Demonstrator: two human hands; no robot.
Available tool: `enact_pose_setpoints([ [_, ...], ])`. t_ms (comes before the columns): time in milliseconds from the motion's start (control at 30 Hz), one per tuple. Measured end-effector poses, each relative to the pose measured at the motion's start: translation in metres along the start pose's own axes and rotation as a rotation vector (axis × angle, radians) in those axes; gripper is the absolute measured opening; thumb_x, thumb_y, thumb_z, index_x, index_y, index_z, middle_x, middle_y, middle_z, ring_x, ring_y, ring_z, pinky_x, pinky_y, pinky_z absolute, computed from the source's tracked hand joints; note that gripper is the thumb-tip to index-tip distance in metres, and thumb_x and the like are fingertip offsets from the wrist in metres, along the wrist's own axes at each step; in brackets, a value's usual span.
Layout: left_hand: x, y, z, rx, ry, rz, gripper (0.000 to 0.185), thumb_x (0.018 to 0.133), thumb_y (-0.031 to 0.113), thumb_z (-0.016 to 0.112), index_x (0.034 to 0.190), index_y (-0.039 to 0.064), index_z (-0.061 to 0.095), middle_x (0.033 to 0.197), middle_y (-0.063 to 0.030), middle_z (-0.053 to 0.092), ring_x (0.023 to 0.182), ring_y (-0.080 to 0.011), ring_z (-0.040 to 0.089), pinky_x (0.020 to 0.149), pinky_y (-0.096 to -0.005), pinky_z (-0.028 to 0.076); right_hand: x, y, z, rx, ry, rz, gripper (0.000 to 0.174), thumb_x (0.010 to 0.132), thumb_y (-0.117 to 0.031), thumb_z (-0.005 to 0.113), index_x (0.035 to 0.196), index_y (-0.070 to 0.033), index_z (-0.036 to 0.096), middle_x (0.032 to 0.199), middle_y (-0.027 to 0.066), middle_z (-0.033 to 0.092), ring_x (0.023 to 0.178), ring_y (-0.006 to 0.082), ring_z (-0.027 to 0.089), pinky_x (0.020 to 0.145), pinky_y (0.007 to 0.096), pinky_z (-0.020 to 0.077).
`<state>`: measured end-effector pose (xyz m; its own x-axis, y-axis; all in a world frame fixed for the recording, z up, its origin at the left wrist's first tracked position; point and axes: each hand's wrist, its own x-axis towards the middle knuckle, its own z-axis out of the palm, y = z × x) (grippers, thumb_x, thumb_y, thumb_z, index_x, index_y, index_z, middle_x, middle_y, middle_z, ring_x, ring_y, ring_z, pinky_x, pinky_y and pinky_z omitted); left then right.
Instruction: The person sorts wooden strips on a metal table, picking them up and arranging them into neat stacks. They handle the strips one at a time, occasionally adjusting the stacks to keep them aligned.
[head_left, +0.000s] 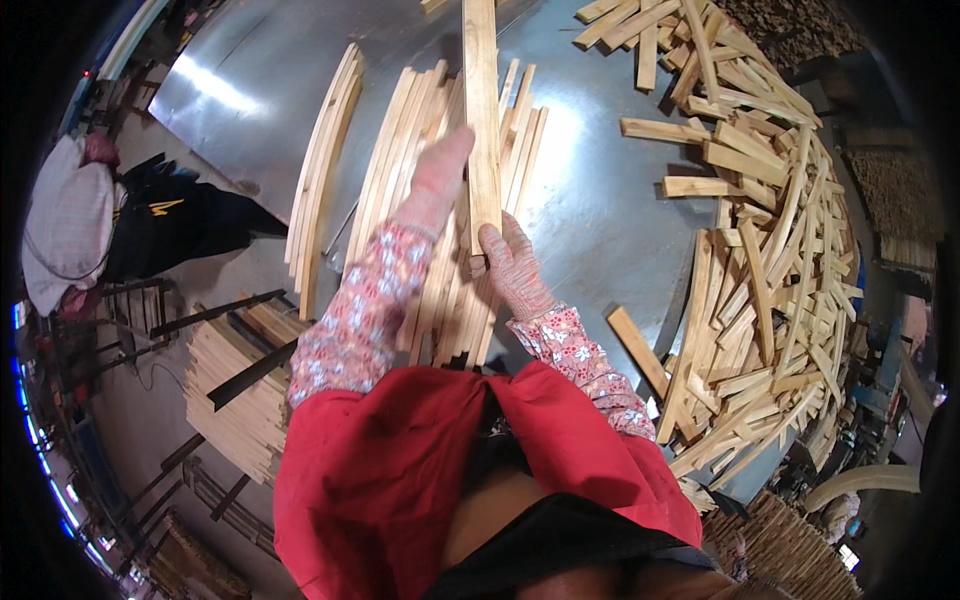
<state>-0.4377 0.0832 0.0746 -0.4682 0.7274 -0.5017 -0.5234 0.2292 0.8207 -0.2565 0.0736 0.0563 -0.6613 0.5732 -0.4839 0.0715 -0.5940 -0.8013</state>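
Note:
A long, pale wooden slat (484, 120) is raised in front of me, its far end cut off by the top of the picture. My right hand (519, 264), in a knitted pinkish glove, grips the near end, thumb on the upper face. Also gloved, my left hand (441, 176) reaches along the slat's left edge; its fingers are partly hidden and blurred, so its grip cannot be made out. Beneath both hands lies a row of narrow wooden strips (386, 154) set side by side on a metal tabletop (585, 232). A separate bundle of curved strips (324, 176) lies to the left.
A large jumbled heap of wooden pieces (757, 300) covers the table's right side. A single piece (637, 351) lies near its front edge. Left and below the table, stacked curved slats (232, 390) rest by dark metal bars (251, 375). Black cloth (187, 217) hangs at far left.

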Motion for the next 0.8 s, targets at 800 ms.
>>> enact_pose_setpoints([
  [800, 0.451, 0.082, 0.057, 1.098, 0.652, 0.441, 0.075, 0.080, 0.030, 0.076, 0.141, -0.002, 0.047, 0.130, -0.0295, 0.064, 0.123, -0.0419, 0.063, 0.107, -0.0471, 0.048, 0.075, 0.019, -0.170, -0.962, 0.301, -0.399, 0.049, 0.098, -0.035, 0.062, 0.140, -0.011, 0.058, 0.080, 0.0092, 0.071, 0.073, 0.0366, 0.069, 0.065, 0.0461, 0.0560],
])
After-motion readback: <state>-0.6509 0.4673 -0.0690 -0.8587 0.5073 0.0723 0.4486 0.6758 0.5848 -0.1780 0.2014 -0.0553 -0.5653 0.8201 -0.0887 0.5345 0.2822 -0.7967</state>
